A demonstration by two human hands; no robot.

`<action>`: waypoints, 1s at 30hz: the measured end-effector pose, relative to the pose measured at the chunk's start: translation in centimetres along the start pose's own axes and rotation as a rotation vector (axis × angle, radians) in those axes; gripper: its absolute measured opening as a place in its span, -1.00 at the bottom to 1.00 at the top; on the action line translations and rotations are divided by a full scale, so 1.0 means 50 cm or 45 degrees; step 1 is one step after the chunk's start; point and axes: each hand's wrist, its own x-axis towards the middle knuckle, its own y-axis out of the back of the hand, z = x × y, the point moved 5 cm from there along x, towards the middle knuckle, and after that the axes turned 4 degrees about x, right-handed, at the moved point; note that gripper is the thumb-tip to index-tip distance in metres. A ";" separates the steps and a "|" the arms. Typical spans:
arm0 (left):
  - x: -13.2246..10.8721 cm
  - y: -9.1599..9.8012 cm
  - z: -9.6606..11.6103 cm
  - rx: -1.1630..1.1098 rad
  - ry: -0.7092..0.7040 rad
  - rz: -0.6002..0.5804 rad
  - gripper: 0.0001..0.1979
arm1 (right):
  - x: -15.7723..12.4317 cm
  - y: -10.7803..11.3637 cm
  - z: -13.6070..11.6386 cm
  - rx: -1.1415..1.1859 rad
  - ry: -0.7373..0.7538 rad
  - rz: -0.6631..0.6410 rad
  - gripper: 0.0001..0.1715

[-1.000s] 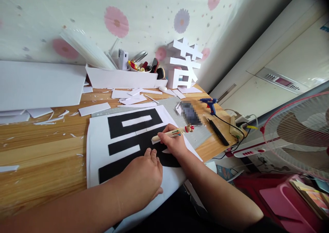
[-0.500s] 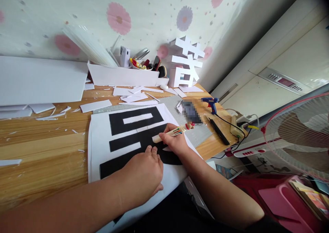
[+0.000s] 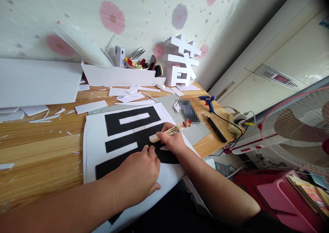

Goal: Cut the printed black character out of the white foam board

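A white sheet [image 3: 94, 140] lies at the table's front edge, bearing a large black printed character [image 3: 112, 125]. My right hand [image 3: 172, 142] is closed around a thick multicolour pen [image 3: 168, 132] with a red and tan ornament on its end. The pen slants over the black strokes; whether its tip touches the sheet I cannot tell. My left hand [image 3: 144, 171] rests on the sheet left of the pen, its fingers stretched out and holding nothing. Part of the character is hidden under my left hand and forearm.
White board scraps [image 3: 130, 96] litter the wooden table [image 3: 46, 150]. A pen-filled white box [image 3: 115, 74] and a white three-dimensional character [image 3: 183, 60] stand at the back. To the right are a blue glue gun [image 3: 208, 101], a black stick-shaped tool [image 3: 216, 129], a power strip [image 3: 232, 123] and a fan [image 3: 298, 130].
The whole view has shifted slightly, moving the scene a little to the left. Both hands keep nearly the same places on the sheet, and the pen stays in my right hand.
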 end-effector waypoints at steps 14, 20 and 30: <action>0.007 0.008 -0.014 0.042 0.045 0.020 -0.40 | 0.013 0.057 0.017 0.004 -0.051 0.105 -0.69; 0.011 0.002 -0.016 0.038 0.053 -0.043 -0.29 | 0.019 0.088 0.024 0.031 -0.065 0.171 -0.72; 0.010 0.001 -0.022 0.050 0.071 -0.011 -0.34 | 0.032 0.142 0.040 0.075 -0.062 0.304 -0.70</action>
